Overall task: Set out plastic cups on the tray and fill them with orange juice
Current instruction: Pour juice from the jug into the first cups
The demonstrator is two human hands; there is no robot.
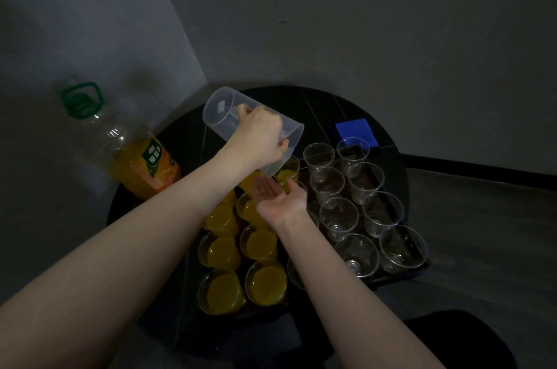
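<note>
Dim room, grey walls meeting in a corner; round black table (376, 115) carrying a dark tray (401, 273) of plastic cups (340, 215), left ones holding orange juice (268, 281), right ones clear. Tray mostly hidden under cups. Left hand (259, 139) grips tipped clear pitcher (223, 115) over a far cup. Right hand (278, 198) palm-up, fingers relaxed, holding nothing. Juice bottle (144, 167) at left.

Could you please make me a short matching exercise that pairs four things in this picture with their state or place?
Things:
1. jug
2. bottle
3. cloth
4. right hand

States:
A. blue, behind the cups
B. tipped over a cup, gripped by the left hand
C. palm up, holding nothing
D. partly full of juice, at the table's left edge

Pairs: 1-B, 2-D, 3-A, 4-C
</note>
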